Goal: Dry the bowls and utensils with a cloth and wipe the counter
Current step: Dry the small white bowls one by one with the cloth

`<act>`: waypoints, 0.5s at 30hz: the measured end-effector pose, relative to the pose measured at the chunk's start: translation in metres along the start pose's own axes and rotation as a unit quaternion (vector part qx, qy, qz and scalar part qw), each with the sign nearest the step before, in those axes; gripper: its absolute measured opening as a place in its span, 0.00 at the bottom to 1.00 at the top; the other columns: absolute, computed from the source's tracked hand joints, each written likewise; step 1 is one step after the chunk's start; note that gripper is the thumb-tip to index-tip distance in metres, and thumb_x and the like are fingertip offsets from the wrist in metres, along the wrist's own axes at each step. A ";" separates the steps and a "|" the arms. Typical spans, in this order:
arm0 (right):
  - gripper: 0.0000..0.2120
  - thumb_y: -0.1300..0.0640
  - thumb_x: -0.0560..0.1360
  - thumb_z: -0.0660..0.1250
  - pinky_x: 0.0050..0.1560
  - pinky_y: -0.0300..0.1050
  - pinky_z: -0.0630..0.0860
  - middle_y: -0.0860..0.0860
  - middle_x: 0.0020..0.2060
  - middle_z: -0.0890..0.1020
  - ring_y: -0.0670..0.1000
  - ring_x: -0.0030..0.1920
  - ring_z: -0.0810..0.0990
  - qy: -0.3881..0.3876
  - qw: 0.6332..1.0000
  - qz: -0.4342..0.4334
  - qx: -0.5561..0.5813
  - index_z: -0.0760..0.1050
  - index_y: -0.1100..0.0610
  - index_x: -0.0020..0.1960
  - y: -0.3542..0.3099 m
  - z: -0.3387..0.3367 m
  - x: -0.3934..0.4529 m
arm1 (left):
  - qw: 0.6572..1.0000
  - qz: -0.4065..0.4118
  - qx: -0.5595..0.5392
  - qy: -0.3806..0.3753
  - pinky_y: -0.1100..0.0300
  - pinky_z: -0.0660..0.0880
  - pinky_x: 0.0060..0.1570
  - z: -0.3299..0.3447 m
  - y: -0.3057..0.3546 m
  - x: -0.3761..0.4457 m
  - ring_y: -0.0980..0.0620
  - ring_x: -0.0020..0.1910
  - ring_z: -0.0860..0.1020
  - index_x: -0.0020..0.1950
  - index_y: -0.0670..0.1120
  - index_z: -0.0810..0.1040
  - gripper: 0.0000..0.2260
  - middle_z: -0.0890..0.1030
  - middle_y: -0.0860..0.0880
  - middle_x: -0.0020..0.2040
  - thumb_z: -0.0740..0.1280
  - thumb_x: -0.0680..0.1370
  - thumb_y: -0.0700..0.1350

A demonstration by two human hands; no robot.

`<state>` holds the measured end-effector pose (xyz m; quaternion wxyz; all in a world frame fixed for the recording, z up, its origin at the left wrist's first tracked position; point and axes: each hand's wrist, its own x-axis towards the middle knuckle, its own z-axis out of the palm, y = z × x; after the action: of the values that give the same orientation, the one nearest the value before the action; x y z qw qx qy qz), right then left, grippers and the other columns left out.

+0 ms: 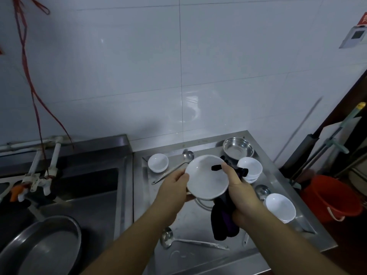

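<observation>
A white bowl (204, 179) is tilted toward me above the steel counter (190, 223). My left hand (172, 187) grips its left rim. My right hand (238, 187) presses a dark purple-black cloth (223, 221) against the bowl's right side, thumb inside the rim, with the cloth hanging down below. On the counter lie a small white bowl (158, 162), stacked white bowls (250, 168), another white bowl (280, 207), a steel bowl (238, 148) and ladles (190, 242), (174, 168), (262, 191).
A steel sink (83, 191) with taps (39, 175) lies to the left, and a large round metal pan (45, 245) sits in it. An orange bucket (329, 197) and mop handles (333, 139) stand right of the counter. White tiled wall behind.
</observation>
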<state>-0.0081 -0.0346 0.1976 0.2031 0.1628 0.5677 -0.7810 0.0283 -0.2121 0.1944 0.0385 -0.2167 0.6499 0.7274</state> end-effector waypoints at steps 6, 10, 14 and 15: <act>0.19 0.36 0.71 0.78 0.32 0.44 0.82 0.50 0.43 0.90 0.53 0.38 0.89 0.054 0.997 -0.029 -0.053 0.84 0.47 0.54 -0.007 -0.041 0.011 | 0.996 -0.053 -0.067 -0.015 0.51 0.86 0.47 0.025 -0.005 0.009 0.43 0.50 0.88 0.60 0.52 0.86 0.10 0.89 0.48 0.50 0.66 0.85 0.43; 0.18 0.35 0.67 0.77 0.33 0.44 0.81 0.46 0.43 0.89 0.51 0.41 0.88 0.073 0.990 -0.065 -0.106 0.86 0.44 0.50 -0.013 -0.074 0.027 | 0.997 -0.048 -0.054 -0.006 0.51 0.86 0.48 0.056 -0.007 0.017 0.44 0.53 0.88 0.62 0.53 0.86 0.11 0.89 0.48 0.54 0.66 0.85 0.42; 0.21 0.38 0.66 0.81 0.52 0.60 0.85 0.48 0.45 0.89 0.57 0.49 0.88 0.092 0.987 -0.080 -0.108 0.85 0.47 0.54 -0.021 -0.120 0.047 | 0.998 -0.046 -0.037 0.001 0.53 0.86 0.47 0.099 -0.010 0.027 0.46 0.53 0.88 0.62 0.52 0.87 0.11 0.89 0.48 0.55 0.67 0.85 0.42; 0.22 0.38 0.64 0.81 0.53 0.61 0.85 0.49 0.46 0.89 0.57 0.49 0.88 0.093 0.987 -0.079 -0.103 0.85 0.47 0.54 -0.024 -0.132 0.052 | 0.998 -0.046 -0.032 0.001 0.53 0.86 0.47 0.112 -0.010 0.030 0.46 0.52 0.88 0.61 0.52 0.87 0.11 0.89 0.48 0.55 0.67 0.85 0.42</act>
<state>-0.0622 0.0912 0.1524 0.1027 0.1672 0.6727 -0.7134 -0.0249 -0.1091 0.1808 0.0647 -0.2486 0.6158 0.7449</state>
